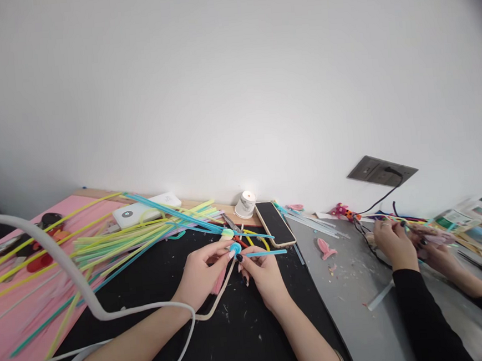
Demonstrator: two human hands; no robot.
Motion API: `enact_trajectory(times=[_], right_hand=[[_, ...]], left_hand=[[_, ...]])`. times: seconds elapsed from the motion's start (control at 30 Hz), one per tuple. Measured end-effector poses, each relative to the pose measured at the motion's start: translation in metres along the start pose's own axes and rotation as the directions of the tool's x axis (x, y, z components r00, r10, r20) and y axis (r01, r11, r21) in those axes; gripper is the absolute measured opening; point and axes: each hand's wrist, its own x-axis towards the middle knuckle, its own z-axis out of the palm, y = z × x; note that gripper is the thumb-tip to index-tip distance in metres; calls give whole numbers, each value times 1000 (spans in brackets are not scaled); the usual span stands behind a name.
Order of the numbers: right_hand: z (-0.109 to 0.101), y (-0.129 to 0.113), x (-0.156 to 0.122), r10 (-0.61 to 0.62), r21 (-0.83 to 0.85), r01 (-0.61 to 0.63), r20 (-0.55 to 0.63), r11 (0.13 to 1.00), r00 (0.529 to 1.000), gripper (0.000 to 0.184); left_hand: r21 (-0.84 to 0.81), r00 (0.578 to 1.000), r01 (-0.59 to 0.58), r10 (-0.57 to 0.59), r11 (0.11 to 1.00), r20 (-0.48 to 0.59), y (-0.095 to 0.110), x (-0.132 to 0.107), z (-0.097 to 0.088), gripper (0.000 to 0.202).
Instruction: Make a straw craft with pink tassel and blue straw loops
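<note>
Over a black mat (236, 336), my left hand (202, 272) pinches a small blue rolled coil of straw (235, 249) between thumb and fingers. My right hand (263, 273), with dark nails, is closed on the same coil and on the blue straw (267, 253) that runs off it to the right. A pale yellow-green rolled piece (227, 234) lies just beyond the coil. A beige strip (219, 299) hangs down from under my left hand.
A heap of long yellow, green and blue straws (136, 233) lies left on the mat and pink sheet (6, 327). A phone (274, 223), tape roll (245, 203) and white power bank (143, 210) sit by the wall. Another person's hands (400, 243) work at right. A white cable (87, 293) crosses my left arm.
</note>
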Motion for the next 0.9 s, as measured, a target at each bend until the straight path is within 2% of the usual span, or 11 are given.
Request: enact_trajectory(times=[0.57, 0.9], right_hand=[[-3, 5, 2, -15, -36, 15, 0, 999, 1000, 21], [-1, 1, 1, -5, -35, 5, 2, 999, 1000, 22]], left_hand=[[-75, 1000, -18, 19, 997, 14, -5, 6, -1, 21], [-194, 997, 75, -70, 978, 32, -3, 7, -1, 30]])
